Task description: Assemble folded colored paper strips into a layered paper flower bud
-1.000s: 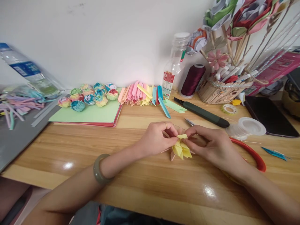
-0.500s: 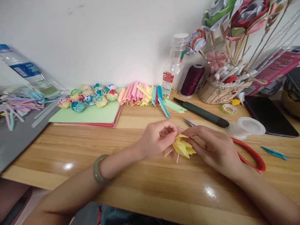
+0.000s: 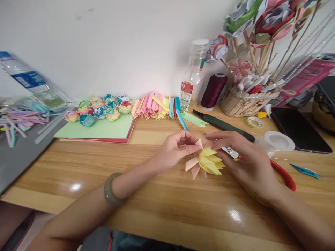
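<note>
Between my hands, just above the table, is a folded paper flower (image 3: 210,162) with pointed yellow petals and peach strips fanning out on its left. My left hand (image 3: 180,146) pinches a peach paper strip (image 3: 199,143) at the flower's upper left. On the other side my right hand (image 3: 243,160) curls its fingertips against the flower's top edge, and the contact is partly hidden. Red-handled scissors (image 3: 286,176) lie under and behind my right hand, with their metal pivot showing between the fingers.
Folded strips (image 3: 154,106) stand in a row by the wall, beside green paper sheets (image 3: 96,129) bearing small paper flowers. A dark cutter (image 3: 225,125), a clear spool (image 3: 278,143), a phone (image 3: 300,129) and a wooden basket (image 3: 246,101) are at right. Bottles lean or stand behind.
The flower has shifted slightly right and turned, showing more peach strips. My left fingers have opened out from a tight curl, and the scissors' pivot has come into view.
</note>
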Demonstrator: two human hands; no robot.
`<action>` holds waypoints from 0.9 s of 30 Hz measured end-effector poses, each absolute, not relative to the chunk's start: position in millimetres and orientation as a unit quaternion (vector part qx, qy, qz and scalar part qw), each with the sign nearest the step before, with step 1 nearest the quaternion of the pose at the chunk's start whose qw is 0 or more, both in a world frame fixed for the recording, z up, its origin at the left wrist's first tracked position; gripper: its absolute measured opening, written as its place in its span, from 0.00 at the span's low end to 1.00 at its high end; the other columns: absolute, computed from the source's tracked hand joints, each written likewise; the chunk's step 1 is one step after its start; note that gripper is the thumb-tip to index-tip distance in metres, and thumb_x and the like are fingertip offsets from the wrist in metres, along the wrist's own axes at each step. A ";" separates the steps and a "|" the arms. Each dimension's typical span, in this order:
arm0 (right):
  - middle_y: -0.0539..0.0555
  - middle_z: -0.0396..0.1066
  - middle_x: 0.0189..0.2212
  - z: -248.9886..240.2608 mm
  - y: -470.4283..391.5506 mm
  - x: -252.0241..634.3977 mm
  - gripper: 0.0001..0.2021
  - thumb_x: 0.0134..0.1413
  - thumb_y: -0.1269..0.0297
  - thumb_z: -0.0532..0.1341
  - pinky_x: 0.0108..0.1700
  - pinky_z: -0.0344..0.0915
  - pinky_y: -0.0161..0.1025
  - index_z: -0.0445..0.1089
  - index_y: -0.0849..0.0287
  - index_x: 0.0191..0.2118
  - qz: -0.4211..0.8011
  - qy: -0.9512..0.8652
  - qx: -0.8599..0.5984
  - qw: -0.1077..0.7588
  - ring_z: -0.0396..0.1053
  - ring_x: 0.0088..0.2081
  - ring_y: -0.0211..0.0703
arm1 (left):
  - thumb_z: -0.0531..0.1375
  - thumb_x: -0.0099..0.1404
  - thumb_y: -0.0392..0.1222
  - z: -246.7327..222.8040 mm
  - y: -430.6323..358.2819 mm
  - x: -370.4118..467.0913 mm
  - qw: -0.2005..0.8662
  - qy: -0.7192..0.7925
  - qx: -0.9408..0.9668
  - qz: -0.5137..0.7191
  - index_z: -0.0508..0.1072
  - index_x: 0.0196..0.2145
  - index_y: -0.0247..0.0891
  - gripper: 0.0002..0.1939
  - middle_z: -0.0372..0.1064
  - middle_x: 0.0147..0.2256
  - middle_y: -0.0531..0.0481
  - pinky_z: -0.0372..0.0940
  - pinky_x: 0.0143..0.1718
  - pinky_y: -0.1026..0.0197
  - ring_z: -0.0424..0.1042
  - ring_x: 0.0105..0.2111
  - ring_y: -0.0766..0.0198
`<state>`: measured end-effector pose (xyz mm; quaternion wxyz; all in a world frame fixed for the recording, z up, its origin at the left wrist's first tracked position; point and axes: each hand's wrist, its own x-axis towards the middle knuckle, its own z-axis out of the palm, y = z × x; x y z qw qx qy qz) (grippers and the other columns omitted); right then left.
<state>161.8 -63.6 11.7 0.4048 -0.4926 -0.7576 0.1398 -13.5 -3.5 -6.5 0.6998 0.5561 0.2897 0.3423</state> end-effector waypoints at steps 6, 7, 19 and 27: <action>0.50 0.70 0.31 15.3 -64.8 164.5 0.02 0.54 0.64 0.58 0.32 0.62 0.40 0.67 0.52 0.35 0.116 -0.671 -0.581 0.445 0.66 0.30 0.41 | 0.59 0.58 0.40 -8.4 -9.2 -13.7 0.507 0.304 0.673 0.445 0.66 0.29 0.37 0.05 0.68 0.30 0.51 0.65 0.38 0.63 0.69 0.33 0.68; 0.50 0.70 0.31 15.8 -65.2 163.7 0.03 0.54 0.62 0.59 0.31 0.62 0.39 0.68 0.53 0.35 0.131 -0.672 -0.584 0.437 0.66 0.29 0.41 | 0.59 0.58 0.39 -8.9 -9.8 -14.4 0.470 0.296 0.697 0.453 0.66 0.29 0.37 0.04 0.69 0.30 0.51 0.65 0.39 0.62 0.69 0.34 0.67; 0.51 0.71 0.30 15.3 -64.3 158.4 0.07 0.54 0.60 0.59 0.29 0.60 0.36 0.70 0.57 0.33 0.293 -0.678 -0.553 0.386 0.64 0.28 0.38 | 0.54 0.62 0.35 -13.7 -10.3 -16.1 0.333 0.231 0.811 0.422 0.67 0.34 0.37 0.03 0.67 0.34 0.48 0.65 0.34 0.64 0.68 0.29 0.69; 0.50 0.73 0.29 12.5 -63.5 159.8 0.05 0.53 0.63 0.59 0.31 0.62 0.35 0.71 0.57 0.31 0.251 -0.669 -0.570 0.405 0.67 0.30 0.39 | 0.53 0.63 0.36 -17.9 -7.1 -14.4 0.296 0.244 0.791 0.476 0.69 0.31 0.36 0.05 0.65 0.30 0.50 0.65 0.35 0.64 0.68 0.32 0.68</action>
